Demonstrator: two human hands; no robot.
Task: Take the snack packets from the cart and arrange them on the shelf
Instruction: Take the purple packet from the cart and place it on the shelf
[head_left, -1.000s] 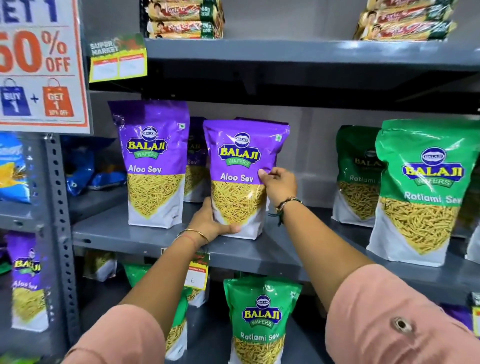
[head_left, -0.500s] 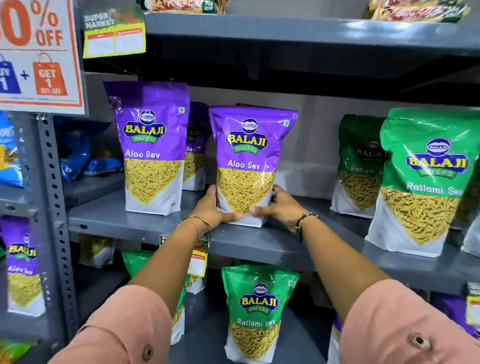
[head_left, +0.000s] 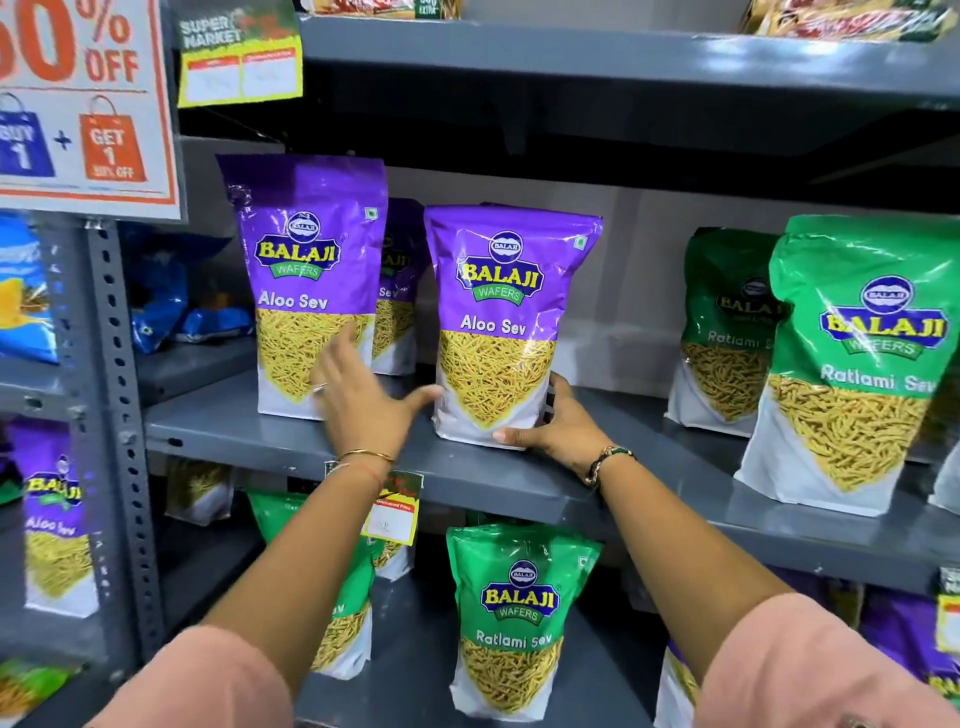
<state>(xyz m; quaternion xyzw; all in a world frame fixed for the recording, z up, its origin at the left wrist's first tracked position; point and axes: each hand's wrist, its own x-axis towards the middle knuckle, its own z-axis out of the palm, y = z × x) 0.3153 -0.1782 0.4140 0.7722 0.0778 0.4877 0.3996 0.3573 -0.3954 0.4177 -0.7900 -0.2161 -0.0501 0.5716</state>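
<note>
Restocking at a grey metal shelf (head_left: 270, 441): a person in pink sleeves sets a purple plastic Aloo Sev packet (head_left: 506, 322) upright on the middle tier, betw. a matching purple packet at left (head_left: 306, 280) and green Ratlami Sev packets at right (head_left: 857, 364). Right hand (head_left: 558, 423) cups the packet's lower right corner, thumb along the bottom front edge, fingers wrapped round the side & partly hidden behind it. Left hand (head_left: 358, 395) is spread wide, fingers apart, thumb tip at or just beside the packet's lower left edge; fingertips overlap the left-hand packet's front, though contact can't be confirmed. Packet's base rests on the shelf, so placement looks near done; the step in hand appears to be squaring it up w/ its neighbours. Next move likely calls for letting go gently so the soft pouch doesn't tip, then going back to the cart, not in view, for another.
</note>
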